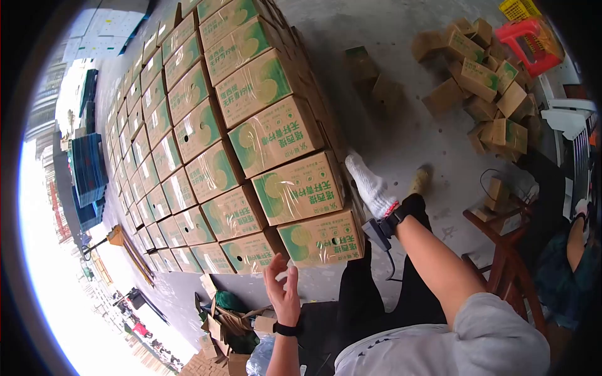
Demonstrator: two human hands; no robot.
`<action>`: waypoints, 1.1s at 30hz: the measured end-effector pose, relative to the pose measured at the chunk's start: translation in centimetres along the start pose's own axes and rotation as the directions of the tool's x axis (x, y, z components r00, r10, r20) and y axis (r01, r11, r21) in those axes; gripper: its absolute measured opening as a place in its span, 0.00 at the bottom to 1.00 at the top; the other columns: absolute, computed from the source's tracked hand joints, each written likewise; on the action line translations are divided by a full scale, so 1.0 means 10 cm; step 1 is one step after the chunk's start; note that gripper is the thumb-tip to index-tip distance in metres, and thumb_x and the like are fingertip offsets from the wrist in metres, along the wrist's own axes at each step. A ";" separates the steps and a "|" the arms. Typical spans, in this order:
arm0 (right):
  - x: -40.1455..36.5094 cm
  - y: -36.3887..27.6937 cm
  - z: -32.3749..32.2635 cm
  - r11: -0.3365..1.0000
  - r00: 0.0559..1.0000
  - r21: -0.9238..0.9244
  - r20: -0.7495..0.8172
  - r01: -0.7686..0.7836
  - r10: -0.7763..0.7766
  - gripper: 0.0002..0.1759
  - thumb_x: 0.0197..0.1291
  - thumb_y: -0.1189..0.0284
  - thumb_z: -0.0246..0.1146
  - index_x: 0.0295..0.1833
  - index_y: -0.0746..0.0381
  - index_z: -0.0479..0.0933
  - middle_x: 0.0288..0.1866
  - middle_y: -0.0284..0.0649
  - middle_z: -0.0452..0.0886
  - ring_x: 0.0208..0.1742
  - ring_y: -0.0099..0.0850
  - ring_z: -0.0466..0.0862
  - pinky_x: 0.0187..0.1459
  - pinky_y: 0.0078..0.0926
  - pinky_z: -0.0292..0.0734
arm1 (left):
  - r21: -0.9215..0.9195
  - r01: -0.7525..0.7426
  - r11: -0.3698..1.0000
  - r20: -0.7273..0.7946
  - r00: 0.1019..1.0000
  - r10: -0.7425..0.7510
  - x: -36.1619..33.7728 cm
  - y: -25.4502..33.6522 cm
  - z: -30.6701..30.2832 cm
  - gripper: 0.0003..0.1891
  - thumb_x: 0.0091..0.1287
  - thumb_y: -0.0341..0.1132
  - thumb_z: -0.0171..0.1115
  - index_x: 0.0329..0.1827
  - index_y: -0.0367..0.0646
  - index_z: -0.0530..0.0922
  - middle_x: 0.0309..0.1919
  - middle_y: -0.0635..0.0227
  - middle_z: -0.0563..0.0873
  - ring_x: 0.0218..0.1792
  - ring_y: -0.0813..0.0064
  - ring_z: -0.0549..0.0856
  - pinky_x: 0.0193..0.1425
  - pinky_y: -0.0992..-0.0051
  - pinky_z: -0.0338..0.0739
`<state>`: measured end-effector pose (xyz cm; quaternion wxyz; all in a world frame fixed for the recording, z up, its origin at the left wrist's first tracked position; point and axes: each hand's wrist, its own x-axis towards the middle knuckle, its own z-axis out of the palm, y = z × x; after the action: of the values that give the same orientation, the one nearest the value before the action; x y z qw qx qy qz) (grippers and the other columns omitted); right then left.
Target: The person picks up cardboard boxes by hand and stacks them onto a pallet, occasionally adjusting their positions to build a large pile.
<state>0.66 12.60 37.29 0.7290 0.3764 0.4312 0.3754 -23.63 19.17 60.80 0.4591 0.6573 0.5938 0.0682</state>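
A large stack of printed cardboard cartons [298, 188], green and brown with glossy tape, stands in front of me. My left hand [283, 291], bare with a dark band at the wrist, is beside the lower edge of the nearest cartons. Its fingers and thumb are apart, and nothing is in them. My right hand [370, 185] wears a white knitted glove with a red cuff, its fingers stretched out along the side of the stack. I see nothing held in it. A dark device [377, 235] with a cable is strapped to that wrist.
Loose cartons [480, 78] lie heaped at upper right, near a red plastic piece [533, 47] and a yellow crate [519, 9]. A brown wooden chair [511, 257] stands right, with another person [577, 241] beyond. Cardboard scraps [219, 326] lie lower left; blue pallets [88, 172] stand far left.
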 end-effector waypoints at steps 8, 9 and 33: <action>0.49 -0.27 -0.74 -0.414 0.824 0.884 0.393 -0.217 0.408 0.32 0.74 0.49 0.42 0.76 0.53 0.59 0.80 0.46 0.55 0.80 0.50 0.54 0.74 0.42 0.58 | 0.641 -0.161 0.751 0.021 0.981 0.192 1.87 0.60 0.48 0.47 0.69 0.59 0.60 0.76 0.29 0.53 0.65 0.40 0.63 0.63 0.43 0.70 0.70 0.60 0.64; 0.36 0.07 -0.46 -0.882 0.910 0.466 0.393 -0.072 0.133 0.28 0.74 0.54 0.43 0.75 0.53 0.61 0.80 0.46 0.56 0.78 0.53 0.56 0.73 0.45 0.59 | 0.653 -0.166 0.739 0.030 0.981 0.193 1.87 0.58 0.52 0.47 0.69 0.59 0.60 0.76 0.29 0.53 0.65 0.40 0.63 0.63 0.43 0.70 0.70 0.60 0.64; -0.16 0.04 0.12 -0.718 0.922 -0.625 -0.008 -0.308 -0.388 0.33 0.72 0.55 0.45 0.79 0.51 0.55 0.78 0.54 0.58 0.76 0.50 0.61 0.75 0.37 0.58 | 0.252 -0.252 0.934 -0.066 0.959 0.277 1.67 0.25 0.52 0.39 0.70 0.45 0.65 0.76 0.40 0.54 0.72 0.49 0.62 0.72 0.53 0.64 0.75 0.58 0.58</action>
<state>1.08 11.11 38.64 0.5272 -0.6489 -0.0466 0.5467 -13.80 30.84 51.99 0.3320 0.7778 0.5261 0.0895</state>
